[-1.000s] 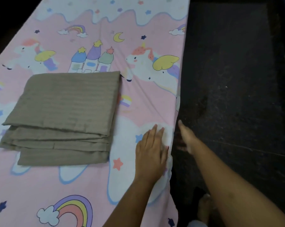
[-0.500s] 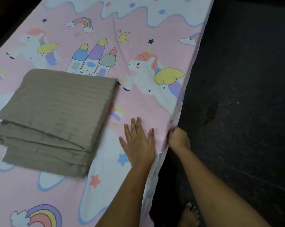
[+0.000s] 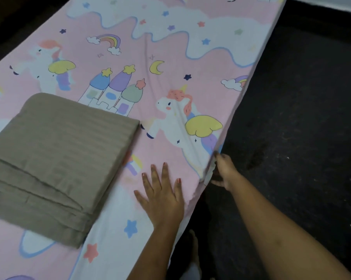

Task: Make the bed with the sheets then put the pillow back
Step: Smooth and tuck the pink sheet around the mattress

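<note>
A pink sheet (image 3: 170, 47) printed with unicorns, rainbows and a castle lies spread over the bed. On its left part rests a folded taupe sheet (image 3: 57, 154). My left hand (image 3: 162, 197) presses flat on the pink sheet near the bed's right edge, fingers spread. My right hand (image 3: 224, 170) is at that edge, fingers curled around the hanging side of the pink sheet. No pillow is in view.
A dark speckled floor (image 3: 301, 128) runs along the bed's right side. My bare foot (image 3: 194, 257) stands on it close to the bed. A dark strip borders the bed at the upper left.
My view and both hands have shifted further along the bed's right edge. My right hand went from an open palm against the side to a grip on the sheet's edge.
</note>
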